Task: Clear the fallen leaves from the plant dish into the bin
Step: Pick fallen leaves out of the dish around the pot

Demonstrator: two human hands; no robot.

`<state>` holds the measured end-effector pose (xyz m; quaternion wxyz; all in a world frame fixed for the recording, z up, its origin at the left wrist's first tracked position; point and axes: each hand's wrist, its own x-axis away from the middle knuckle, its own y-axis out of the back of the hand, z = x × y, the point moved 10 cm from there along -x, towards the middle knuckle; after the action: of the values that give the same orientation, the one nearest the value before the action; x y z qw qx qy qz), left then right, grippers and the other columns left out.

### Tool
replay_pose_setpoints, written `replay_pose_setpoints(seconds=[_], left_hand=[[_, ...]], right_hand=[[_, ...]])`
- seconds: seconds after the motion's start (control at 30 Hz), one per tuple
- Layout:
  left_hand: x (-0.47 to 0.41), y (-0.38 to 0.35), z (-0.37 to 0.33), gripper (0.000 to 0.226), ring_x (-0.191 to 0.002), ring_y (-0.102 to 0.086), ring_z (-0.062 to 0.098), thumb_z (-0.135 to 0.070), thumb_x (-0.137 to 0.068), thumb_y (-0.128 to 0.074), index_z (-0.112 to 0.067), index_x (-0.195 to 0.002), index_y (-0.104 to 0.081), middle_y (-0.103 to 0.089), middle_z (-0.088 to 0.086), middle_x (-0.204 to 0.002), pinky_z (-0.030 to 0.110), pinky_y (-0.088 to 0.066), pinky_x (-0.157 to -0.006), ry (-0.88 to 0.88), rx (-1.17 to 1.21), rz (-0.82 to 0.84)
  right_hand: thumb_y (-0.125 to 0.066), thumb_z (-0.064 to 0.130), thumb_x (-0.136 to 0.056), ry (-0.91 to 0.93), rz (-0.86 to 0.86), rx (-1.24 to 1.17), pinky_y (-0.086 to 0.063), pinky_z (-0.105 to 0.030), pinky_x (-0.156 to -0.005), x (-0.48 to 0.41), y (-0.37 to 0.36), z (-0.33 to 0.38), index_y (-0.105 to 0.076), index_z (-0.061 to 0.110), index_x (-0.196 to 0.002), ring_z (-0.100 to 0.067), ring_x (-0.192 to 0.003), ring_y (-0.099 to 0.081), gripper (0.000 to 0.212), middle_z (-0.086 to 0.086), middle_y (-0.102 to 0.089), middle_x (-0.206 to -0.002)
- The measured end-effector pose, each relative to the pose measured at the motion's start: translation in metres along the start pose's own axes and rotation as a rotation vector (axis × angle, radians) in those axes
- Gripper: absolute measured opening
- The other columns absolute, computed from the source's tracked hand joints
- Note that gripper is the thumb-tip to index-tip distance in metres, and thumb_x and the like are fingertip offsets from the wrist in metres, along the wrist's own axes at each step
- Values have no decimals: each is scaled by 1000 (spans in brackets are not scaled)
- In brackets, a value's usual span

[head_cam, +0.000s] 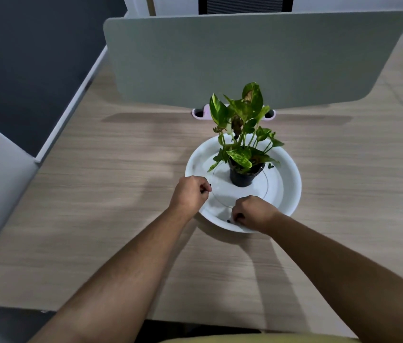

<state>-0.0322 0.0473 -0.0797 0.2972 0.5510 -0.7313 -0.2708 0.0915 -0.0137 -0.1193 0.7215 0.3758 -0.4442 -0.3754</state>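
Observation:
A round white dish (290,186) sits on the wooden desk with a green plant in a small black pot (242,175) standing in its middle. My left hand (190,194) is over the dish's left rim, its fingers pinched on a small dark bit. Inside the near rim, my right hand (251,212) has its fingertips closed on small dark leaf bits (228,221) lying in the dish. A small green leaf scrap (270,166) lies in the dish right of the pot. No bin is in view.
A grey-green divider panel (245,58) stands along the desk's far edge behind the plant. A pink cable grommet (199,112) sits at its foot. The wooden desk (96,194) spreads left and right of the dish; a dark gap lies to the left.

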Motion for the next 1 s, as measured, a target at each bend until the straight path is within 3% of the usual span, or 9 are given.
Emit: replay_pose_setpoints(seconds=[0.17,0.3,0.53,0.87,1.0], left_hand=[[1,-1,0,15,-82,-69,17,0,-81,-62,-7,-85,-74,-76,8,-92,21,-51,-74,1,0,-4],[0,-1,-1,15,-82,-69,17,0,-81,-61,-7,-85,-74,-76,7,-93,23,-54,-77,-12,-1,-3],[-1,-2,-6,16,-85,-70,17,0,-81,-61,-8,-84,-74,-76,5,-93,24,-54,-81,-31,-6,7],[-2,2,1,15,-81,-69,18,1,-80,-63,-8,-83,-75,-76,7,-91,26,-56,-78,-17,-4,-13],[-2,1,1,15,-82,-70,18,1,-80,-62,-7,-84,-75,-76,7,-92,25,-55,-77,-11,0,-8]], right_hand=[[-55,8,-78,-109,-55,-84,-41,-30,-69,-1,5,-15,-69,6,-83,-31,-89,-61,14,-15,-69,-91],[-59,5,-77,-126,-166,-203,-50,-33,-79,3,27,-25,-70,9,-86,-26,-90,-63,16,-11,-73,-90],[-54,1,-76,11,51,-136,-51,-28,-82,-7,-2,11,-71,20,-98,-20,-94,-65,34,-2,-75,-100],[-56,8,-79,49,46,-59,-46,-30,-75,-8,2,14,-72,15,-87,-24,-90,-60,19,-7,-70,-95],[-58,6,-76,-14,6,-110,-47,-32,-76,-6,4,3,-72,10,-84,-26,-89,-62,17,-10,-72,-90]])
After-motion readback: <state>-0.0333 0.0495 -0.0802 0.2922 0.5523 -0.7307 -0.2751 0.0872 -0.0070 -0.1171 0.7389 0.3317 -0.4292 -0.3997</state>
